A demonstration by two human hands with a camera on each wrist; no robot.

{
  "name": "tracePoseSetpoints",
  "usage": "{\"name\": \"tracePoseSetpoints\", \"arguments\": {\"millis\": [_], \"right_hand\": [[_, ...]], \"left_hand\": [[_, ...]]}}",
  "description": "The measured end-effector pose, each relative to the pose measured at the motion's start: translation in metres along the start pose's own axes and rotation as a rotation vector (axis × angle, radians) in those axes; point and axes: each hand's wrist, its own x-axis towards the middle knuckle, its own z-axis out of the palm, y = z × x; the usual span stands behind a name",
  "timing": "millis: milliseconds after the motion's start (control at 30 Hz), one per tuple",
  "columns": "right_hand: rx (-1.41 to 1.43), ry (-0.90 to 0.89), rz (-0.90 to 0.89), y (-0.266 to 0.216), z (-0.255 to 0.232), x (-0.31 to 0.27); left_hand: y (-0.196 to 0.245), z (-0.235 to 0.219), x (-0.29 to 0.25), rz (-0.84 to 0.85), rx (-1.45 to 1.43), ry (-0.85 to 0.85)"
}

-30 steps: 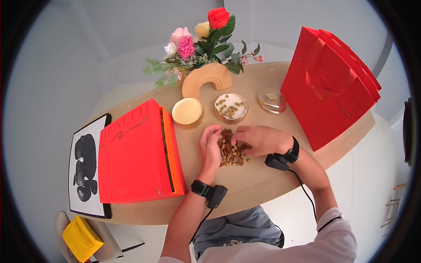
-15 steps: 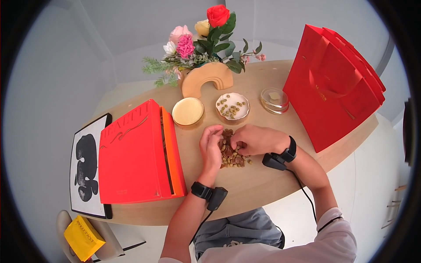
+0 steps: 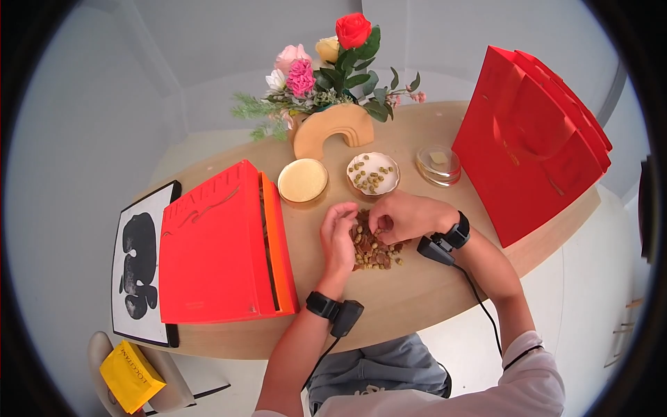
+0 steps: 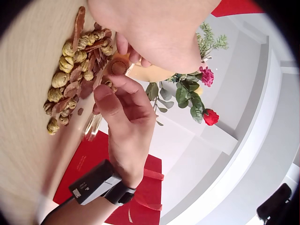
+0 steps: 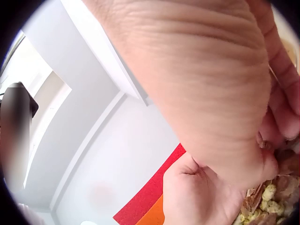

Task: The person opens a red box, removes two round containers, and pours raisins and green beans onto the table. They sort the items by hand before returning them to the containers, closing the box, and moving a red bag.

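Note:
A pile of coiled yellow-green dried pieces and reddish-brown dried slices [image 4: 86, 89] lies on the table. My right hand [image 3: 415, 215] is over the pile, thumb and forefinger pinching a small coiled dried piece [image 4: 109, 84], best seen in the left wrist view. Along the pile's left side, my left hand [image 3: 338, 240] rests with its fingers loosely curved and nothing in them. Just beyond the right hand stands a white-lined bowl [image 3: 390, 181] with several coiled pieces in it.
Left of that bowl is a pale yellow round bowl [image 3: 303, 179]; to its right, a glass container [image 3: 439, 167]. A red box [image 3: 212, 257] overlaps a framed picture [image 3: 139, 271] at left. A red paper bag [image 3: 531, 149] stands at right, a flower arrangement [image 3: 333, 132] behind.
My right hand has shifted slightly back toward the white-lined bowl, its thumb and forefinger now drawn together in a ring. My left hand keeps its place beside the pile.

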Motion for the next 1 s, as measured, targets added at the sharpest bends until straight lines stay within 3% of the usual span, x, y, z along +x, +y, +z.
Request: {"name": "tracePoseSetpoints", "arguments": {"millis": [267,367,433,467,533,567,700,767,800,867,900,1000], "right_hand": [[0.138,-0.025,0.013,0.001,-0.012,0.003],[0.179,0.123,0.023,-0.002,-0.022,0.003],[0.227,0.366,0.059,0.006,-0.025,0.008],[0.233,0.37,0.059,0.008,-0.026,0.011],[0.021,0.596,0.091,0.01,-0.024,0.016],[0.028,0.599,0.097,0.01,-0.022,0.013],[-0.092,0.556,-0.078,-0.008,-0.019,-0.007],[-0.014,0.176,0.061,-0.024,-0.019,-0.025],[-0.014,0.172,0.065,-0.026,-0.015,-0.031],[-0.082,-0.002,0.059,-0.027,-0.006,-0.045],[-0.132,0.015,-0.011,-0.022,0.001,-0.053],[-0.222,0.025,0.001,-0.029,0.012,-0.063]], "left_hand": [[0.004,0.001,-0.002,0.007,0.009,-0.003],[0.003,0.002,-0.002,0.006,0.006,-0.006],[-0.001,0.0,-0.001,0.01,0.02,-0.009],[0.001,0.0,0.0,0.009,0.026,-0.012],[0.003,0.001,-0.003,-0.005,0.016,-0.005],[0.002,0.0,-0.003,-0.011,0.021,-0.009],[0.0,0.0,-0.002,-0.008,-0.005,0.007],[0.0,0.0,-0.002,-0.014,-0.009,0.009],[0.0,0.001,-0.002,-0.015,-0.014,0.012],[-0.002,0.001,-0.001,-0.015,-0.024,0.013],[-0.004,0.001,-0.001,-0.007,-0.027,0.012],[-0.002,0.001,-0.001,-0.008,-0.016,0.01]]}}
